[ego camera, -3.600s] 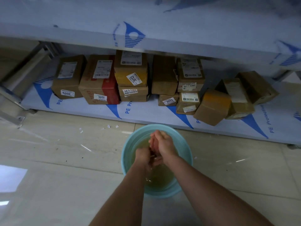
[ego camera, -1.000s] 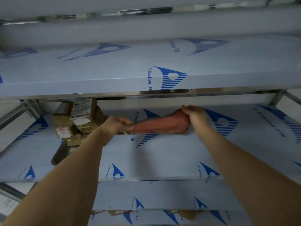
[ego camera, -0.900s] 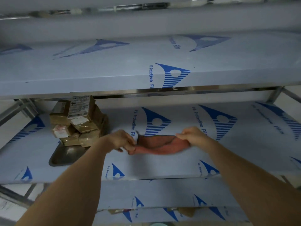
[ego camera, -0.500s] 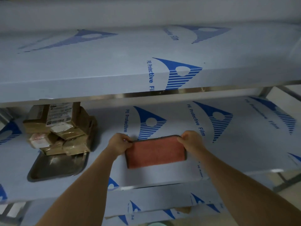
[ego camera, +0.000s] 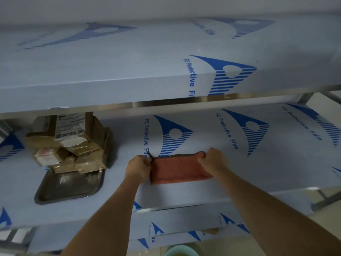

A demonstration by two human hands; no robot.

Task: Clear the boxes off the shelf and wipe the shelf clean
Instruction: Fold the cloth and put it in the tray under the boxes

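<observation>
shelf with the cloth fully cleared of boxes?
No: a pile of cardboard boxes sits on a metal tray at the left of the shelf bearing the cloth.

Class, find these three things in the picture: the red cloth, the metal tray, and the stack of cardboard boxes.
red cloth (ego camera: 180, 171), head view, middle of its folded face.
metal tray (ego camera: 69, 187), head view, its bare floor in front of the boxes.
stack of cardboard boxes (ego camera: 70, 143), head view, front of the pile.
</observation>
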